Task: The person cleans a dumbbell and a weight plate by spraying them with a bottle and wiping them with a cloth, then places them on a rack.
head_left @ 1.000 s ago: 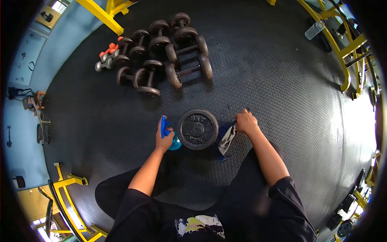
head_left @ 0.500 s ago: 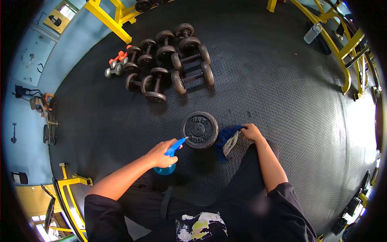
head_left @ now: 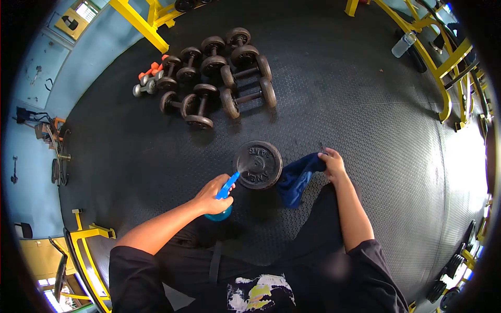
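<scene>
My left hand point(head_left: 213, 194) is closed around a blue spray bottle point(head_left: 227, 186), its nozzle tipped toward the dumbbell plate in front of me. A pale mist shows at the nozzle, over the face of the plate. That round, dark weight plate point(head_left: 259, 165) has raised lettering and seems to stand on the mat; what is beneath it is hidden. To its right, my right hand point(head_left: 332, 165) pinches a dark blue cloth point(head_left: 300, 179) by its upper corner. The cloth hangs toward the plate's right edge. Most of the bottle's body is hidden behind my left hand.
Several dark dumbbells point(head_left: 202, 107) stand in a group beyond the plate, with small grey and orange dumbbells point(head_left: 151, 69) at their left. Yellow gym frames point(head_left: 141, 23) rise around the black mat point(head_left: 365, 120). A clear bottle point(head_left: 403, 45) stands at the upper right.
Mist has appeared at the spray nozzle. My right hand has risen slightly and drawn the cloth up, so its pale part no longer shows. The left hand has shifted slightly.
</scene>
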The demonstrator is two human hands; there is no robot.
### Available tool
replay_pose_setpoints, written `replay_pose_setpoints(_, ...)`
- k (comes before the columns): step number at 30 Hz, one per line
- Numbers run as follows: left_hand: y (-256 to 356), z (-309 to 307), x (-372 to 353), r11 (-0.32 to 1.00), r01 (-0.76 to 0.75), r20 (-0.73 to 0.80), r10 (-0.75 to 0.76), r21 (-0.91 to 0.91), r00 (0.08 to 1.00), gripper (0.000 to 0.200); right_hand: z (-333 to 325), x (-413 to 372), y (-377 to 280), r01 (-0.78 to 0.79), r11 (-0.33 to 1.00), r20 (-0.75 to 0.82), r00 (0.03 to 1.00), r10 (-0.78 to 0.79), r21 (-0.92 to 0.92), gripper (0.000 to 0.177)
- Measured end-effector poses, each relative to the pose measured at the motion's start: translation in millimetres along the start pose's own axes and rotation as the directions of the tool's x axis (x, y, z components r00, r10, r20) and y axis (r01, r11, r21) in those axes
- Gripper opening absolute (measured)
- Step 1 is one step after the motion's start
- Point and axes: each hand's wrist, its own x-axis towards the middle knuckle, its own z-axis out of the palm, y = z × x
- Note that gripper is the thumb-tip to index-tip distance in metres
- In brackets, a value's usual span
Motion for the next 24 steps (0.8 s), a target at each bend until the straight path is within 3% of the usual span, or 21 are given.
replay_pose_setpoints(1, -1, -2, 0, 0.999, -0.006, -0.047, 0.004, -0.033, 0.999, 0.048, -1, -6, -6, -0.144, 0.954, 0.025, 0.99, 0.142, 0.262, 0.043)
replay_pose_setpoints(2, -3, -3, 1, 0.999, -0.004, -0.053, 0.002, -0.032, 0.999, 0.048, -3, -15, -16, -0.276, 0.822, 0.086, 0.959, 0.269, 0.499, 0.045)
replay_pose_setpoints(4, -8, -2, 5, 0.988, -0.102, -0.228, 0.072, -0.119, 0.971, 0.048, 0, -30, -22, -0.276, 0.797, 0.076, 0.957, 0.28, 0.537, 0.036)
replay_pose_setpoints(5, -16, -4, 6, 0.992, -0.11, -0.239, 0.093, -0.056, 0.966, 0.05, 0, -33, -20, -0.337, 0.721, 0.148, 0.938, 0.314, 0.605, 0.031)
replay_pose_setpoints(6, -36, -2, 13, 0.943, -0.28, -0.332, 0.326, 0.179, 0.885, 0.054, -1, -35, -18, -0.397, 0.636, 0.222, 0.914, 0.34, 0.662, 0.027)
replay_pose_setpoints(7, -46, 0, 18, 0.951, -0.256, -0.355, 0.303, 0.173, 0.885, 0.056, 5, -50, -29, -0.422, 0.589, 0.227, 0.898, 0.378, 0.689, 0.015)
replay_pose_setpoints(8, -50, 1, 24, 0.958, -0.234, -0.375, 0.281, 0.166, 0.884, 0.058, 11, -64, -36, -0.423, 0.589, 0.223, 0.897, 0.382, 0.689, 0.015)
replay_pose_setpoints(9, -42, -5, 28, 0.997, -0.083, -0.32, 0.082, 0.012, 0.944, 0.061, 16, -78, -42, -0.503, 0.532, 0.331, 0.859, 0.39, 0.681, 0.013)
replay_pose_setpoints(10, -51, -4, 38, 0.996, -0.035, -0.332, 0.059, 0.078, 0.941, 0.063, 21, -88, -45, -0.579, 0.474, 0.431, 0.814, 0.39, 0.664, 0.014)
replay_pose_setpoints(13, -98, 16, 71, 0.995, -0.021, -0.499, 0.068, 0.099, 0.864, 0.064, 35, -105, -36, -0.715, 0.503, 0.585, 0.694, 0.42, 0.487, 0.022)
replay_pose_setpoints(16, -118, 32, 88, 1.0, 0.006, -0.549, -0.012, -0.013, 0.836, 0.064, 42, -110, -3, -0.639, 0.732, 0.445, 0.742, 0.502, 0.239, 0.022)
replay_pose_setpoints(17, -124, 38, 90, 1.0, -0.001, -0.543, -0.011, -0.021, 0.839, 0.064, 40, -110, 1, -0.636, 0.728, 0.44, 0.747, 0.499, 0.256, 0.026)
replay_pose_setpoints(19, -133, 53, 85, 0.983, 0.074, -0.571, -0.159, -0.17, 0.806, 0.068, 31, -110, -2, -0.608, 0.729, 0.354, 0.787, 0.504, 0.315, 0.027)
replay_pose_setpoints(22, -131, 51, 77, 0.981, 0.112, -0.61, -0.186, -0.158, 0.77, 0.072, 19, -133, -47, -0.553, 0.75, 0.256, 0.833, 0.491, 0.363, 0.024)
replay_pose_setpoints(24, -138, 50, 74, 0.983, 0.143, -0.599, -0.183, -0.114, 0.779, 0.077, 4, -153, -74, -0.425, 0.827, 0.166, 0.905, 0.391, 0.369, 0.025)
